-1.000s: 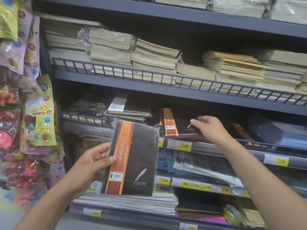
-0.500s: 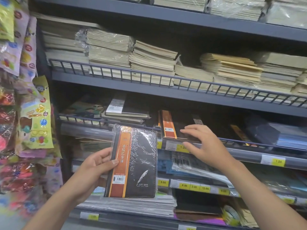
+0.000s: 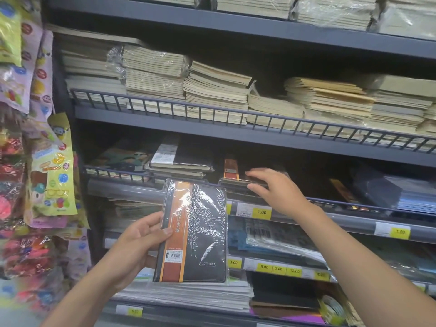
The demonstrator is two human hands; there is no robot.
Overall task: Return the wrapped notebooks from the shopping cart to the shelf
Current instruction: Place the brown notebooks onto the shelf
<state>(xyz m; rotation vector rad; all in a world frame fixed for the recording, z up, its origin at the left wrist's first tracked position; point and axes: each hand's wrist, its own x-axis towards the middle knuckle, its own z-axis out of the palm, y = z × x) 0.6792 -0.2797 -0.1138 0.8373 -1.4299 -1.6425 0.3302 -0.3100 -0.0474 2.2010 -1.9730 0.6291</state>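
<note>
Now, grey store shelves (image 3: 236, 135) packed with paper stacks (image 3: 217, 90); the left hand (image 3: 139, 241) grips the wrapped notebook (image 3: 200, 232) upright before them. And the right hand (image 3: 278, 192) pinches the shelved notebook (image 3: 232, 171), slid leftward since a second ago.

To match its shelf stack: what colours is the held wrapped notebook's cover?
The wrapped notebook is black with a vertical orange band; head view.
</note>
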